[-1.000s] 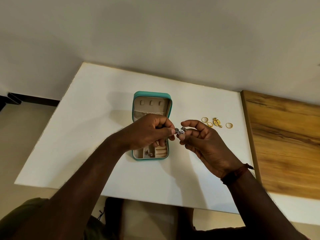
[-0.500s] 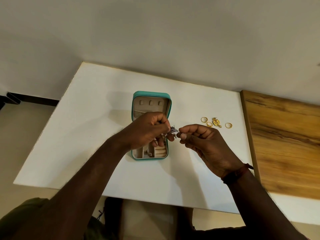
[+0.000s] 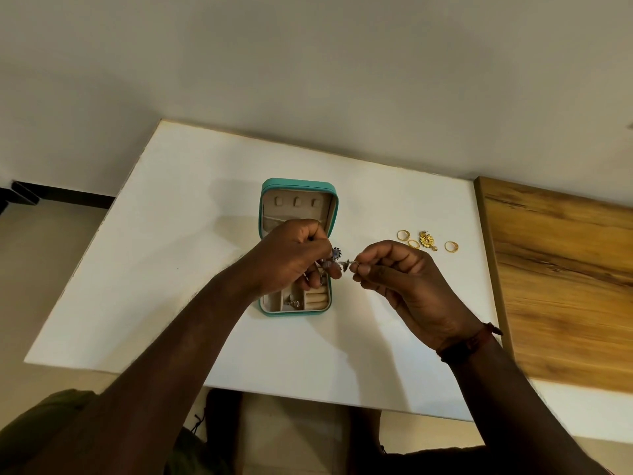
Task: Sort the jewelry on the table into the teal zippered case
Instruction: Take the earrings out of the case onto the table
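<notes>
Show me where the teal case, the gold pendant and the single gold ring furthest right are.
teal case [image 3: 299, 183]: head view, on the far rim of the open lid.
gold pendant [image 3: 426, 240]: head view, on its round flower-shaped middle.
single gold ring [image 3: 451, 246]: head view, on the band.

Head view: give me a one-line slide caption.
Both hands, left and right, hold a silver jewelry piece above the open teal case; gold rings wait on the white table.

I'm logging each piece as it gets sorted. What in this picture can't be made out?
- Silver piece, head view: too small and half covered by the left hand and right hand to name.
- Teal case, head view: middle compartments hidden under the left hand.
- Item in its near compartment: too small.
</notes>
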